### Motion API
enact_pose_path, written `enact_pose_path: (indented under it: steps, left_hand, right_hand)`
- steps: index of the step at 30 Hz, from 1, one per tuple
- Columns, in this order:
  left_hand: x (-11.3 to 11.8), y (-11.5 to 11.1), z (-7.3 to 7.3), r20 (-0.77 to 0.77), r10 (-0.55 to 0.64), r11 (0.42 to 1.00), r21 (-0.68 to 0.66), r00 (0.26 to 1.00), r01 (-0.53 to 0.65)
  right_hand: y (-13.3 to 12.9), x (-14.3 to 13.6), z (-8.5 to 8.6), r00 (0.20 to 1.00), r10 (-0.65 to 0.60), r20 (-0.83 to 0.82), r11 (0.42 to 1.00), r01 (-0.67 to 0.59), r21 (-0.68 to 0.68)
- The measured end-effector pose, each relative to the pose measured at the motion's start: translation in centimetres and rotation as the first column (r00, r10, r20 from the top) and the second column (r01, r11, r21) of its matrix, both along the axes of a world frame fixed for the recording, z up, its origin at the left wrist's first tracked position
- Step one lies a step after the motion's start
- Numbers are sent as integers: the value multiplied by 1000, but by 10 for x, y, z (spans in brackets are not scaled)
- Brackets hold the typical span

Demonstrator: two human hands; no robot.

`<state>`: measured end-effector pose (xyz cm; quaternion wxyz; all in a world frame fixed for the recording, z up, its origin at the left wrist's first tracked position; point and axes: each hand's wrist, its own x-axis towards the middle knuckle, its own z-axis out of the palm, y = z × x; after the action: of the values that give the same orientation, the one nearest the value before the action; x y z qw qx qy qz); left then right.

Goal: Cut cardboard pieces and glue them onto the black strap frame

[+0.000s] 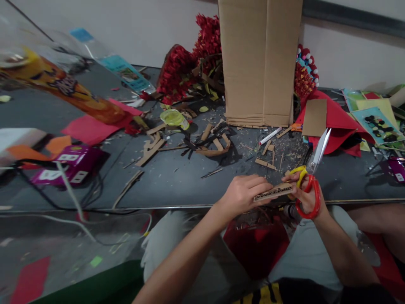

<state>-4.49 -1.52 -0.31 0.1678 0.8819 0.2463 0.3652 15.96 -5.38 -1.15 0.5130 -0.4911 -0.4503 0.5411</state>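
Observation:
My left hand grips one end of a small piece of corrugated cardboard, its fluted edge facing me. On my right hand hangs a pair of scissors with a red and a yellow handle loop, blades pointing up and away. The fingertips of that hand also touch the cardboard's right end. Both hands are just over the table's front edge. Beyond them lie cardboard offcuts and a white pen.
A tall cardboard box stands at the back. Left are a juice bottle, a water bottle and a purple packet. Red paper lies right. Scraps and cables litter the table. Another person's leg is at right.

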Motion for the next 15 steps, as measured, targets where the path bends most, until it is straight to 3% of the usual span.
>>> enact_pose_path:
  steps: [6, 11, 15]
  left_hand:
    - [3, -1, -2, 59, -10, 992, -125, 998, 17]
    - [6, -2, -3, 146, -3, 989, -147, 989, 25]
    - [6, -4, -2, 119, 14, 967, -255, 993, 17]
  right_hand:
    - [-2, -1, 4, 997, -6, 82, 1000, 5, 12]
    - [-3, -2, 6, 990, -59, 131, 998, 56, 29]
    - [-3, -1, 6, 986, -54, 157, 998, 52, 19]
